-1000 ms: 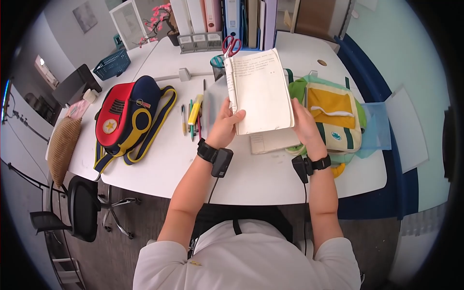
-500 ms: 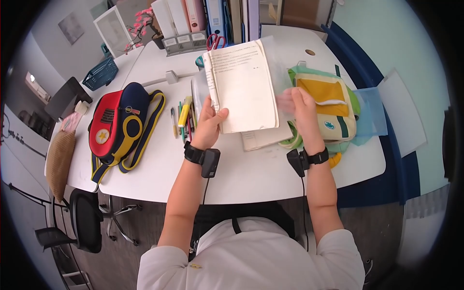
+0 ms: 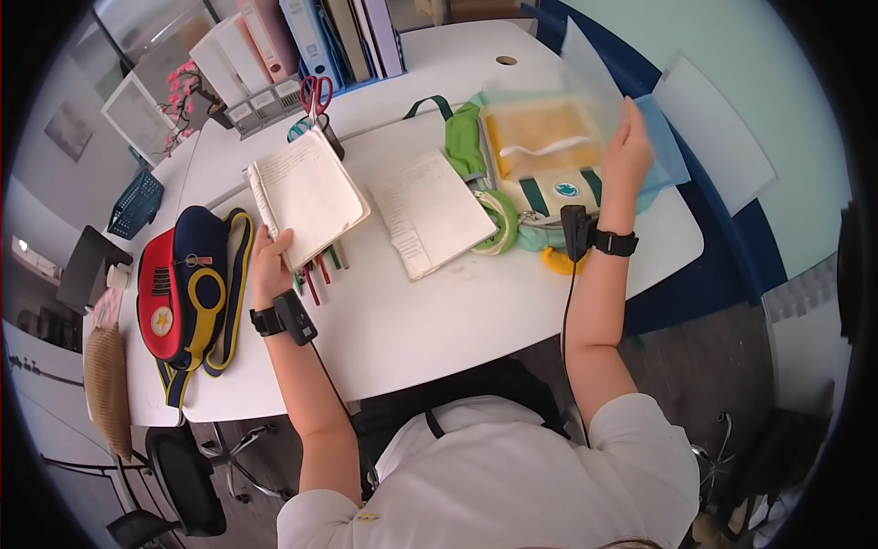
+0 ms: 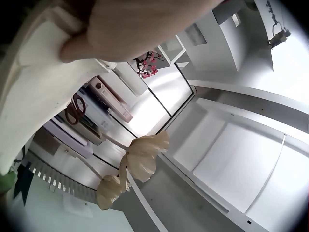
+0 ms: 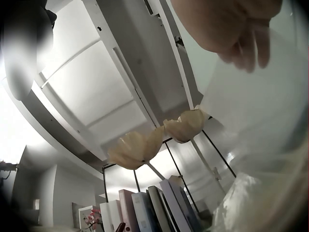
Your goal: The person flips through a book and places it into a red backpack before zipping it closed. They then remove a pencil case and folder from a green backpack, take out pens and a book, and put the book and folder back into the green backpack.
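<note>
My left hand [image 3: 270, 267] grips a worn notebook [image 3: 309, 199] by its lower edge, thumb on top of the printed page. Over on the right, my right hand [image 3: 627, 157] pinches a clear plastic sleeve [image 3: 590, 78] by its right side. The sleeve is blurred and hangs over the green and yellow backpack [image 3: 540, 137], which shows through it. In the right wrist view the see-through plastic [image 5: 256, 99] spreads below the fingers. A second open-faced booklet [image 3: 430, 218] lies on the table between the hands, close to the backpack's green strap.
Several pens [image 3: 320, 273] lie partly under the held notebook. Behind it, red-handled scissors [image 3: 316, 94] stand in a dark holder. A red and navy backpack [image 3: 183, 284] lies at the left. Upright binders [image 3: 311, 46] line the back, and a blue plastic sheet [image 3: 663, 137] lies at the right.
My left hand has carried the notebook left, over the pens. The right hand has let go of it and moved right with the clear sleeve, uncovering the booklet on the table.
</note>
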A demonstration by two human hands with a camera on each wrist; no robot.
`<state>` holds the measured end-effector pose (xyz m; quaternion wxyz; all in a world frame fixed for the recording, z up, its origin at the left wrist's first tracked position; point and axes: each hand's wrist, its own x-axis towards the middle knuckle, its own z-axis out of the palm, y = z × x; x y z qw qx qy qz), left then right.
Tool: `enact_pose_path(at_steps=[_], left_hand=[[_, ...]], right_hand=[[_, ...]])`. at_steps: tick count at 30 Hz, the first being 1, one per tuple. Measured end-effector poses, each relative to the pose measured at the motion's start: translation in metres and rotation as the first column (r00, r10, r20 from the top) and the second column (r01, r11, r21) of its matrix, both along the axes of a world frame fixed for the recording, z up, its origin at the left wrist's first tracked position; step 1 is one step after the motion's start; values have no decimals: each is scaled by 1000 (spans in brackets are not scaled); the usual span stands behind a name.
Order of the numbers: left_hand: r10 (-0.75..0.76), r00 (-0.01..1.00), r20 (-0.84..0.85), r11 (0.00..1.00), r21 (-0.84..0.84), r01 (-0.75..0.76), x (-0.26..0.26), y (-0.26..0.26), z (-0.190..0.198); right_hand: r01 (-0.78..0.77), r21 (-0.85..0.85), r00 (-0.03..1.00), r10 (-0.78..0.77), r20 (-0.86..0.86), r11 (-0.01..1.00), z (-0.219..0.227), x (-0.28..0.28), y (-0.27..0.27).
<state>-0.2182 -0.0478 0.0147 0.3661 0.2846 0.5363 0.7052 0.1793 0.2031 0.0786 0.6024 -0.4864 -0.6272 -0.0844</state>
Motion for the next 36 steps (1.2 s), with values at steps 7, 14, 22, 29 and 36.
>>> enact_pose_path(at_steps=[7, 14, 22, 29, 36], left_hand=[[-45, 997, -70, 984, -178, 32, -27, -13, -9], [-100, 926, -364, 952, -304, -16, -55, -26, -35], [-11, 271, -963, 767, -182, -615, -21, -19, -25], [-113, 601, -791, 987, -160, -25, 63, 31, -18], [-348, 667, -658, 935, -290, 203, 115, 48, -40]], right_hand=[[61, -361, 858, 136, 496, 931, -31, -10, 18], [-135, -333, 810, 298, 505, 933, -54, -48, 11], [-229, -629, 388, 662, 641, 743, -62, -104, -43], [-190, -687, 450, 684, 574, 701, -75, -118, -43], [-305, -642, 462, 699, 546, 704, -64, -127, -55]])
